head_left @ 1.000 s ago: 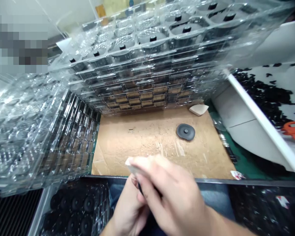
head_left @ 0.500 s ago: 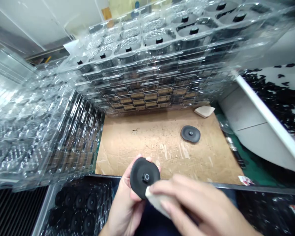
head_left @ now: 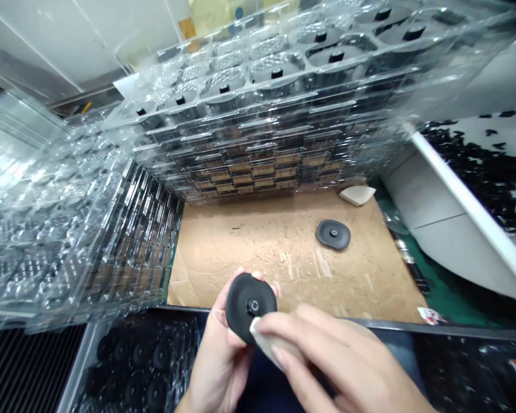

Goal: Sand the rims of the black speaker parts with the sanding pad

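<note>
The left hand point(head_left: 217, 351) curls upward beside the pinching right hand point(head_left: 337, 358).

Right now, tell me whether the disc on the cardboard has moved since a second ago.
No, not in any direction: the disc keeps its place on the cardboard, nearer the person than the pale wedge; the view itself shifted.

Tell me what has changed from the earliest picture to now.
The right hand has drawn rightward, its white pad now at the lower-right edge of the black disc. That disc, mostly hidden earlier, now shows its face in the left hand. Neither grip visibly released anything. The second disc and pale wedge stayed on the cardboard.
</note>
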The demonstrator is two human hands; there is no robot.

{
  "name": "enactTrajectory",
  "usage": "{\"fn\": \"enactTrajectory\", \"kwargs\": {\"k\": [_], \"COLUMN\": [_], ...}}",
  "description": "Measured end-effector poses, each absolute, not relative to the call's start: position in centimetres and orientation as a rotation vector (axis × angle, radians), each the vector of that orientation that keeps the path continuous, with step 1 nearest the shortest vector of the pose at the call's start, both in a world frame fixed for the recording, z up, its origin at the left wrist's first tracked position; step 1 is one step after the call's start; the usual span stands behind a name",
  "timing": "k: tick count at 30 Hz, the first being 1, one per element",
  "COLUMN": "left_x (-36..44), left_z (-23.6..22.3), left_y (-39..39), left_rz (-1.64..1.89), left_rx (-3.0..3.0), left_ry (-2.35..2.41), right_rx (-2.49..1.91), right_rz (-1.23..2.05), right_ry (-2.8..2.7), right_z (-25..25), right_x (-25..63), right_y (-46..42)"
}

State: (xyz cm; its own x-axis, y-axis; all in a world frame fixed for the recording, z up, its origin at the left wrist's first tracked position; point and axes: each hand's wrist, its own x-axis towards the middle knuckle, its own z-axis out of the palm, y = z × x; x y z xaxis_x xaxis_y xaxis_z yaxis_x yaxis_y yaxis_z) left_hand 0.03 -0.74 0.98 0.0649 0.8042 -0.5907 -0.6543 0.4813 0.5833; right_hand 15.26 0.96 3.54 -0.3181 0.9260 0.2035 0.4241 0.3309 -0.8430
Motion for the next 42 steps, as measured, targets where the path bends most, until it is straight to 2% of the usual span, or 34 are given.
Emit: {"fn": "enactTrajectory", "kwargs": {"k": [3, 7, 10, 14, 20, 22, 25, 30, 34, 37, 39, 42], "left_x": [0.0, 0.2, 0.5, 0.5, 0.4, 0.5, 1.0, 1.2, 0.8, 0.7, 0.7, 0.8], "left_z": [0.8, 0.4, 0.0, -0.3, -0.4, -0.4, -0.3, 0.0, 0.0, 0.3, 0.6, 0.9], "left_y": [-0.7, -0.7, -0.5, -0.2, -0.1, -0.1, -0.3, -0.5, -0.4, -0.3, -0.2, -0.2], "left_rz": [1.117, 1.122, 1.18, 1.284, 1.272, 1.267, 1.254, 1.081, 1.1, 1.063, 1.058, 1.086], "left_rx": [0.161, 0.133, 0.101, 0.048, 0.0, 0.008, 0.054, 0.093, 0.082, 0.136, 0.133, 0.109], "left_ry": [1.058, 1.032, 1.001, 0.997, 0.937, 0.933, 0.937, 0.978, 1.074, 1.029, 1.032, 1.083], "right_rx": [-1.195, -1.202, -1.172, -1.508, -1.557, -1.563, -1.504, -1.09, -1.104, -1.108, -1.054, -1.038], "right_rz": [1.086, 0.97, 1.066, 1.017, 1.099, 1.115, 1.067, 1.039, 1.236, 0.913, 0.864, 1.127], "right_ry": [-1.881, -1.891, -1.86, -1.682, -1.688, -1.673, -1.596, -1.75, -1.935, -1.795, -1.756, -1.858], "right_z": [3.4, 3.6, 2.7, -1.4, -6.9, -6.2, -2.4, 3.6, 4.1, 3.5, 3.3, 3.5], "right_x": [15.3, 15.1, 15.4, 16.8, 17.7, 17.7, 17.0, 14.4, 13.3, 13.0, 13.1, 13.6], "right_y": [1.1, 1.1, 1.7, 2.3, -0.1, -0.1, 1.0, 2.4, 2.6, 2.2, 1.9, 1.7]}}
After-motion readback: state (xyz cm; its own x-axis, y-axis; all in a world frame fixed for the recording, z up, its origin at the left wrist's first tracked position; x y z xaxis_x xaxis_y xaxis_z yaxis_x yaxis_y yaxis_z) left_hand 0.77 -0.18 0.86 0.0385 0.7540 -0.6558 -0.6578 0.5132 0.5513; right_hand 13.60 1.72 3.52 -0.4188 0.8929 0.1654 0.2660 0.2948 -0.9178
